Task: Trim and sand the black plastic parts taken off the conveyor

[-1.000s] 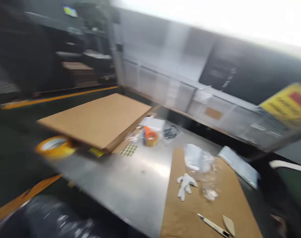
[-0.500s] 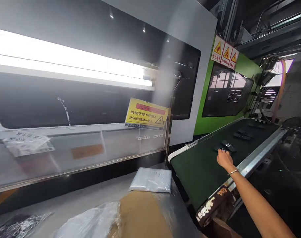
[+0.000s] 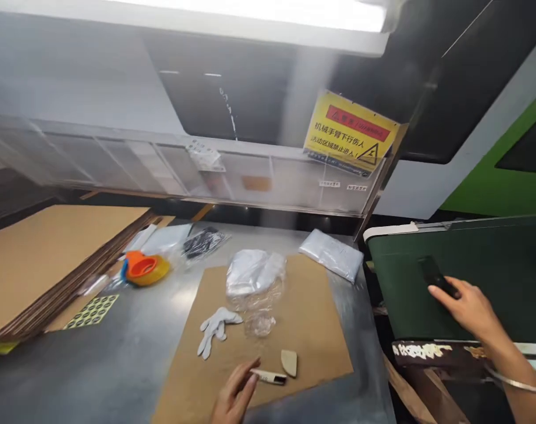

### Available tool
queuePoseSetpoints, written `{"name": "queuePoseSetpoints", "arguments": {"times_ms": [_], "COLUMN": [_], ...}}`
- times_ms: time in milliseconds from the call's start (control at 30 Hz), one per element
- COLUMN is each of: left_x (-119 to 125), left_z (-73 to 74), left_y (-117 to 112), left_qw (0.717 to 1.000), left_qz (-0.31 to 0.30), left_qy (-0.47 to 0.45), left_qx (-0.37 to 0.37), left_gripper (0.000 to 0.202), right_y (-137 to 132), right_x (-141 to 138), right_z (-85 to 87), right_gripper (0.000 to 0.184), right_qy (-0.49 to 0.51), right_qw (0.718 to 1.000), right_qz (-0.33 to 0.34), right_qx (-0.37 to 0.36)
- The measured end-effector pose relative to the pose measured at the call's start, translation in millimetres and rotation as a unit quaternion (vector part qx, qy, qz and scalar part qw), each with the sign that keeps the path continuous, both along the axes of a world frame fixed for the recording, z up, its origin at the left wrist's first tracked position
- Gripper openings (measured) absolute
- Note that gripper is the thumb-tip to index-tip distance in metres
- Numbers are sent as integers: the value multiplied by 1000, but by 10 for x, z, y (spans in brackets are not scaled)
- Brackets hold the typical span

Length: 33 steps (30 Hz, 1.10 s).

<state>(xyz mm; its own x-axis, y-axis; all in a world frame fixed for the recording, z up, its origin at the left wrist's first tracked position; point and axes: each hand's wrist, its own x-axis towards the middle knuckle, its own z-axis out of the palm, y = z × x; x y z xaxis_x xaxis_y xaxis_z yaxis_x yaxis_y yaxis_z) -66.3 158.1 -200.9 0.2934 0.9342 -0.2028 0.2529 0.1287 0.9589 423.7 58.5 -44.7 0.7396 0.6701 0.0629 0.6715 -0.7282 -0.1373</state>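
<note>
My right hand (image 3: 473, 309) is over the green conveyor belt (image 3: 400, 282), closed on a flat, dark rectangular part (image 3: 436, 275) with thumb and fingers on its near end. At the bottom middle, my left hand (image 3: 235, 393) is above the cardboard sheet (image 3: 314, 306), thumb and index finger apart. The end of a small cream-coloured stick with a black tip (image 3: 270, 377) shows between those fingertips; I cannot tell whether they touch it. Beside it lies a cream piece with one curved edge (image 3: 289, 363).
A white glove (image 3: 217, 327) and clear plastic bags (image 3: 254, 274) lie on the cardboard. Behind is a wrapped white packet (image 3: 332, 254). Orange and yellow tape rolls (image 3: 146, 268), a sticker sheet (image 3: 92, 311) and stacked cardboard (image 3: 51, 259) are at left. A yellow warning sign (image 3: 351, 134) hangs behind.
The view has swung left and down onto the table. My right hand has come nearer along the belt, with the dark part in it. My left hand has come into view.
</note>
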Motion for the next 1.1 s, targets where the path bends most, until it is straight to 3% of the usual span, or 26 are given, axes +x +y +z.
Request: {"name": "queuePoseSetpoints", "arguments": {"times_ms": [67, 133, 200, 267, 300, 367, 433, 500, 600, 700, 767, 833, 933, 967, 1033, 1067, 1100], "left_x": [210, 388, 460, 406, 338, 150, -64, -258, -465, -599, -672, -737, -792, -796, -792, -789, -788], "left_z": [129, 230, 294, 322, 323, 306, 274, 244, 233, 274, 323, 380, 465, 491, 532, 548, 561], "left_y": [-33, -92, -173, -231, -241, -223, -186, -164, -187, -238, -261, -264, -238, -226, -206, -200, -199], "left_qw": [988, 953, 913, 895, 892, 899, 916, 933, 960, 981, 989, 994, 996, 995, 991, 988, 984], "left_qz": [-43, -73, -44, 26, 63, 108, 121, 115, 73, 5, -24, -40, -60, -70, -99, -116, -134], "left_qy": [-103, -238, -338, -358, -350, -320, -281, -242, -205, -171, -139, -102, -60, -52, -44, -44, -45], "left_qx": [-104, -172, -223, -265, -278, -277, -259, -240, -176, -90, -46, -6, 40, 56, 84, 96, 106], "left_gripper": [46, 66, 71, 65, 61, 55, 51, 50, 46, 41, 38, 35, 32, 31, 28, 23, 18], "right_y": [101, 175, 240, 303, 337, 417, 517, 624, 764, 884, 956, 992, 903, 836, 688, 622, 570], "right_x": [-985, -2032, -2905, -3449, -3586, -3636, -3508, -3350, -3239, -3258, -3284, -3321, -3469, -3550, -3733, -3818, -3887], "right_z": [-335, -629, -858, -1045, -1135, -1334, -1569, -1823, -2153, -2326, -2309, -2150, -1620, -1389, -931, -738, -587], "right_gripper": [48, 39, 34, 46, 49, 39, 28, 33, 25, 18, 16, 21, 31, 34, 39, 43, 48], "right_qy": [92, 179, 234, 253, 274, 311, 324, 305, 278, 260, 260, 271, 307, 324, 387, 389, 372], "right_qw": [978, 934, 906, 891, 877, 859, 868, 896, 920, 931, 932, 925, 894, 873, 766, 717, 690], "right_qz": [153, 273, 327, 344, 364, 382, 358, 308, 273, 253, 252, 264, 319, 354, 490, 557, 604], "right_qx": [103, 143, 133, 152, 153, 139, 113, 94, 54, 28, 26, 35, 68, 84, 154, 155, 140]}}
